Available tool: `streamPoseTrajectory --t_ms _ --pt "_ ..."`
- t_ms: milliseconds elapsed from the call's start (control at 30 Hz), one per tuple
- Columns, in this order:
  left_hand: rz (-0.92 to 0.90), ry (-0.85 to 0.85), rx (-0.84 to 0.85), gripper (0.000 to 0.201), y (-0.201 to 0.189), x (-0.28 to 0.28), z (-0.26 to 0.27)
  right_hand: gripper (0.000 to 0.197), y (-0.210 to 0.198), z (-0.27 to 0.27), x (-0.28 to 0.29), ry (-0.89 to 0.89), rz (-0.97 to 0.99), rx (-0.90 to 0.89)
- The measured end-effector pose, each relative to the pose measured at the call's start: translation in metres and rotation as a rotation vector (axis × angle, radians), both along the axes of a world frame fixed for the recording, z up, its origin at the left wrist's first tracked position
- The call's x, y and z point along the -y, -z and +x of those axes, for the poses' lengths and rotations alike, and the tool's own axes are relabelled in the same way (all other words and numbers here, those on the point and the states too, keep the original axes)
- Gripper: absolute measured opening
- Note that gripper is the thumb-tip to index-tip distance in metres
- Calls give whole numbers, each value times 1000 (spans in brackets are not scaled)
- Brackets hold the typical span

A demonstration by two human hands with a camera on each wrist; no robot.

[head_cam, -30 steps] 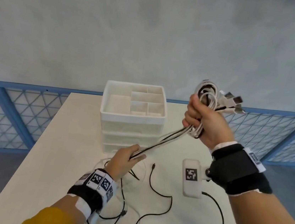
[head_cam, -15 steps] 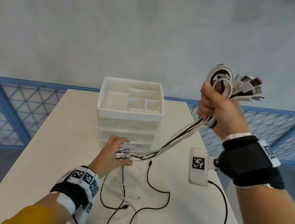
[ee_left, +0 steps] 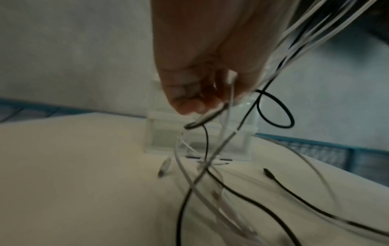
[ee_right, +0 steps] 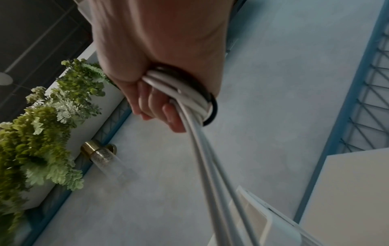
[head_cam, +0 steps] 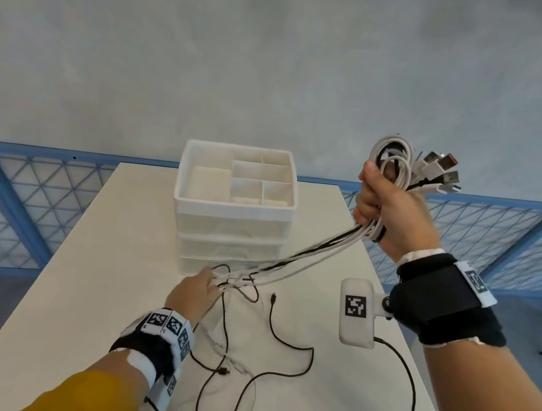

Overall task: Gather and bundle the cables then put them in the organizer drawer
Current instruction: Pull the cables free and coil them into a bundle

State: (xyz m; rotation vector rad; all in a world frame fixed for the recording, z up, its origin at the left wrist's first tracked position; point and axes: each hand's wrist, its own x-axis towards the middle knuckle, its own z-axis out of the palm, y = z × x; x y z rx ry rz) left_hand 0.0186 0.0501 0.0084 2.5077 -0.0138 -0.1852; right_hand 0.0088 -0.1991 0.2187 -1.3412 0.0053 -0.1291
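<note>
My right hand (head_cam: 382,205) is raised at the right and grips a coiled bundle of white and black cables (head_cam: 393,159), with USB plugs (head_cam: 437,171) sticking out to the right. In the right wrist view the fingers (ee_right: 160,106) are curled round the loops (ee_right: 185,96). Taut strands (head_cam: 308,254) run down-left to my left hand (head_cam: 200,287), which is low over the table in front of the white organizer (head_cam: 232,214). Its fingers (ee_left: 189,96) are curled and pinch strands (ee_left: 202,119) of the cables. The organizer's drawers are closed.
Loose black and white cable tails (head_cam: 281,336) lie tangled on the white table (head_cam: 82,284) between my arms. A blue lattice railing (head_cam: 6,207) runs behind the table. The organizer's top tray (head_cam: 258,183) has open compartments. Plants (ee_right: 42,124) hang on the wall.
My right hand has lifted the bundle higher and to the right. My left hand has slid down the strands to the table at the organizer's base, and the strands are now stretched out.
</note>
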Motion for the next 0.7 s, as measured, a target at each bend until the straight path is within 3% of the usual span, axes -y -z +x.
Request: streamPoseTrajectory --t_ms 133,200,233,300,367,400,433,467,533,567,633,700 --pt "33 -335 -74 17 13 -29 4 25 8 1 0 10 42 -37" --pt "-106 -482 -44 11 20 -34 2 25 13 2 -3 4 66 -53" --pt "-248 -580 -32 11 22 -34 4 25 15 3 -5 2 72 -59" --pt "-771 -718 -14 21 22 -30 7 25 18 5 -7 0 63 -71" --pt "-1208 -676 -36 24 16 -27 10 25 19 7 -7 0 52 -76" --pt "-1232 -589 -96 21 14 -27 9 25 18 8 -5 -1 50 -76" --pt "-1079 -450 -186 12 11 -28 7 25 18 9 -4 -2 46 -73" --pt "-788 -265 -292 15 6 -29 2 25 17 9 -4 -4 38 -70" --pt "-120 91 -542 55 4 -30 -5 25 14 9 -5 -14 0 -65" --pt "132 179 -607 67 -3 -28 -8 24 13 9 -6 -20 -18 -61" --pt "328 135 -434 58 -31 -15 -10 24 11 8 -6 -35 -36 -57" --pt "251 71 -66 44 -61 3 -8 24 10 8 -7 -54 -43 -60"
